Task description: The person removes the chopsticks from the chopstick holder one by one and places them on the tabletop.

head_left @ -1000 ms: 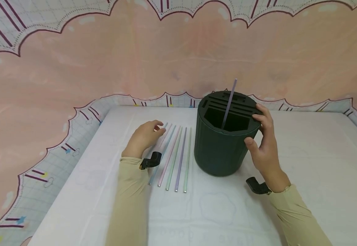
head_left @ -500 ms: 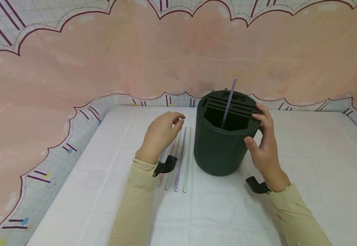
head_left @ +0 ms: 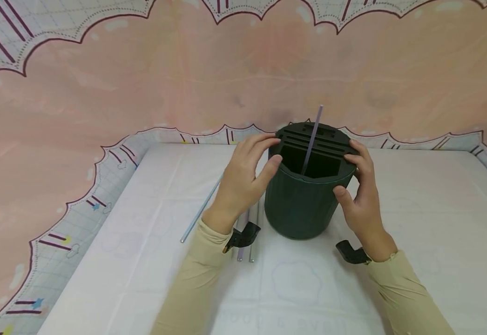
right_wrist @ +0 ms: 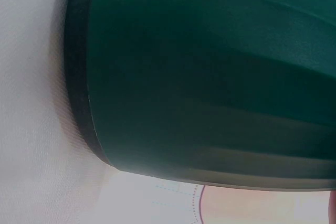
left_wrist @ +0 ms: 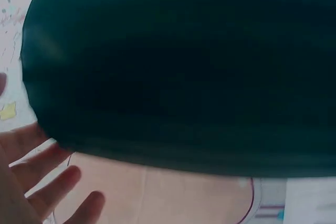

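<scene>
A dark green round organizer (head_left: 306, 204) stands upright on the white-covered table, with slots and one large opening in its top. One thin purple stick (head_left: 313, 139) leans upright out of that opening. My right hand (head_left: 362, 195) grips the organizer's right rim, thumb on the near side and fingers over the top edge. At the left rim is my left hand (head_left: 245, 181), its fingers loosely extended and the thumb close to the opening. In the left wrist view, spread fingers (left_wrist: 52, 182) lie by the organizer's dark wall. Nothing shows between the left fingers and thumb.
Thin pastel sticks lie left of the organizer, partly hidden under the left forearm; a blue stick (head_left: 201, 209) and the ends of a purple stick (head_left: 240, 253) and a green stick (head_left: 252, 253) show. A peach patterned cloth (head_left: 243, 70) hangs behind the table.
My left hand has moved right and away from over the sticks to the organizer's left rim, uncovering the blue stick. The right hand keeps its grip, and the organizer stays in place.
</scene>
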Available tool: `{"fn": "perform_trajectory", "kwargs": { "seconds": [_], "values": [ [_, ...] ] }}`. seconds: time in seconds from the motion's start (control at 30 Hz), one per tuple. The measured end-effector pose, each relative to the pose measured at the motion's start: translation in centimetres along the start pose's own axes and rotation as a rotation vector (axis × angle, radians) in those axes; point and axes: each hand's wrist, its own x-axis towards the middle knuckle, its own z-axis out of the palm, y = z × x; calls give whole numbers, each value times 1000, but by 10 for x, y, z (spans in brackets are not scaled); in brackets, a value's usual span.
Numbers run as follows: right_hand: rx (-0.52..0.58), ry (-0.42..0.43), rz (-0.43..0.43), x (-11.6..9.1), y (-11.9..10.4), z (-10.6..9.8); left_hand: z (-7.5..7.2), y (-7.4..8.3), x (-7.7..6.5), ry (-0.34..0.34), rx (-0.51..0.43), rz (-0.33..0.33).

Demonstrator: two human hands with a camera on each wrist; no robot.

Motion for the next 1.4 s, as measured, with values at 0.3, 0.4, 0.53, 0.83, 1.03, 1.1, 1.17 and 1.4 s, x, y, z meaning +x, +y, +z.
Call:
{"fn": "perform_trajectory", "kwargs": {
  "seconds": [0.3, 0.4, 0.53, 0.83, 1.03, 1.1, 1.17, 1.4],
  "values": [
    [-5, -5, -12, 7, -24, 4, 14, 23, 1, -129, 73, 45],
    [-8, -1, -16, 8, -29, 5, 15, 27, 1, -135, 83, 50],
    [-7, 4, -19, 9, -29, 4, 16, 30, 1, -143, 76, 65],
    [-16, 8, -11, 8, -29, 3, 17, 33, 0, -128, 61, 133],
    [-8, 5, -13, 4, -15, 2, 16, 33, -1, -108, 84, 160],
    [-9, 4, -17, 4, -15, 2, 15, 33, -1, -115, 98, 165],
    [-14, 4, -17, 5, -18, 3, 14, 33, -1, -125, 103, 162],
    [-22, 0, -11, 7, -28, 3, 12, 29, -1, -106, 42, 151]
  ]
}}
